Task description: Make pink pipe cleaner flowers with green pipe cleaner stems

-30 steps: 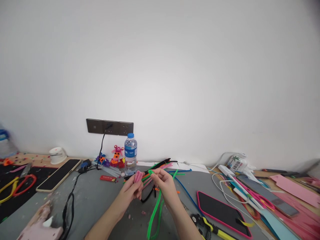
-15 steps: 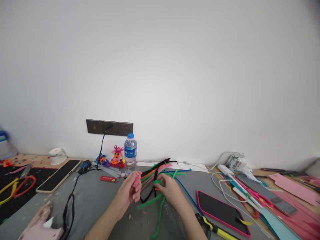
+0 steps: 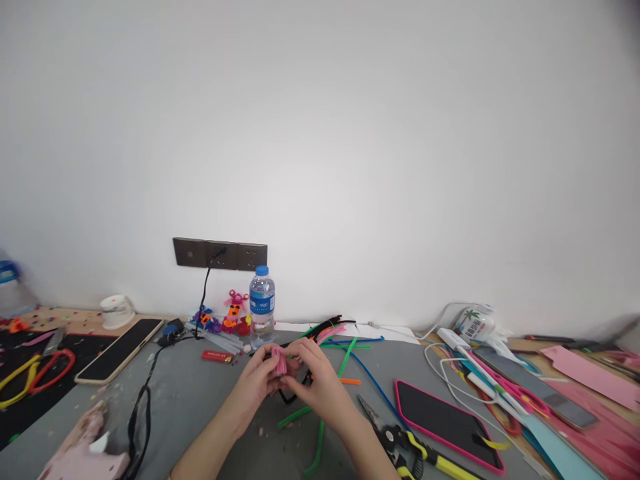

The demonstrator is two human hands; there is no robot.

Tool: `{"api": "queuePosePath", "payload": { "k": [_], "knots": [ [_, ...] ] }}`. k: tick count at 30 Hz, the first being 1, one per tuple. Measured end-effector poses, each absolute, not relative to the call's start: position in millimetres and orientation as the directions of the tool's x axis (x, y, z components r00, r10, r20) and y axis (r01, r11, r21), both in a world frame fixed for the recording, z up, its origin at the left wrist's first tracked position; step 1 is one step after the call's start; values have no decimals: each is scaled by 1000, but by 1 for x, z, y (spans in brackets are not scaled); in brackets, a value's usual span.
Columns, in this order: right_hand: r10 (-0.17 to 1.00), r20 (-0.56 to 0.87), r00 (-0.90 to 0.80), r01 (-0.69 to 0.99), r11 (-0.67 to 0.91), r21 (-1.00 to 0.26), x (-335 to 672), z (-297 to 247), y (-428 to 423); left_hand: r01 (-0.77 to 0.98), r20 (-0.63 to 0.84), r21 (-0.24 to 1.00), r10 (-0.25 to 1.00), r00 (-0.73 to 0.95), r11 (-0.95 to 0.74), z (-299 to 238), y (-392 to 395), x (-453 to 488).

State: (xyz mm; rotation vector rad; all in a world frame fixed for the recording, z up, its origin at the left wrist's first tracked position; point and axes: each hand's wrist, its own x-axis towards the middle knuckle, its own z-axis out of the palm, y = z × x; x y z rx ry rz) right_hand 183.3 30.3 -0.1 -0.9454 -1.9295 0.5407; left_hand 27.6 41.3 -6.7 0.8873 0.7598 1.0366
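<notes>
My left hand (image 3: 253, 387) and my right hand (image 3: 320, 383) meet over the grey mat, fingers closed around a small pink pipe-cleaner bundle (image 3: 279, 361) held between them. A green pipe cleaner (image 3: 300, 415) lies on the mat just below my right hand, loose. Behind the hands sits a heap of coloured pipe cleaners (image 3: 333, 331) in black, pink, orange, green and blue.
A water bottle (image 3: 261, 303) stands behind the hands, small craft figures (image 3: 233, 313) and a wall socket (image 3: 220, 254) beside it. Yellow-handled pliers (image 3: 410, 447) and a pink-cased phone (image 3: 443, 423) lie right. Another phone (image 3: 120, 348), a black cable (image 3: 143, 400) and a pink glue gun (image 3: 80, 447) lie left.
My right hand let the green pipe cleaner drop onto the mat and moved left to join my left hand on the pink bundle.
</notes>
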Motion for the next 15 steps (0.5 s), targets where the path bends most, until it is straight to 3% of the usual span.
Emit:
{"api": "queuePosePath", "payload": {
  "k": [15],
  "knots": [
    [819,489,-301,324,570,-755,190,4,32,-228,-43,967,952,304,117,-22,47,24]
  ]
}}
